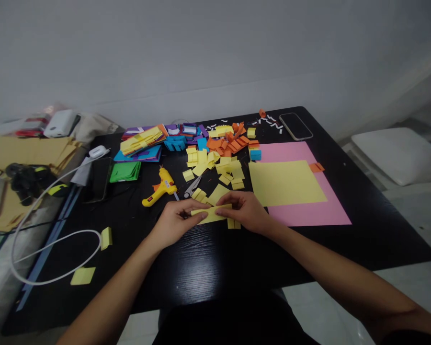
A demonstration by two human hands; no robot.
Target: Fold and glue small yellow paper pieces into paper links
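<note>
Between my two hands is a narrow strip of yellow paper (211, 216), held level just above the black table (197, 268). My left hand (175, 221) pinches its left end between thumb and fingers. At the other end, my right hand (247, 211) grips the strip the same way. Small folded yellow paper pieces (233, 168) lie right beyond my hands, and one yellow piece (234, 224) sits beneath my right fingers. Scissors (193, 187) rest among these pieces, partly covered. A yellow glue gun (161, 187) lies to the left of them.
Yellow (287, 182) and pink sheets (330, 213) overlap on the right, with a phone (295, 126) behind. Orange folded pieces (226, 143) and stacked coloured papers (143, 140) fill the back. A green stack (125, 171), a dark phone (98, 179) and a looped white cable (57, 244) occupy the left.
</note>
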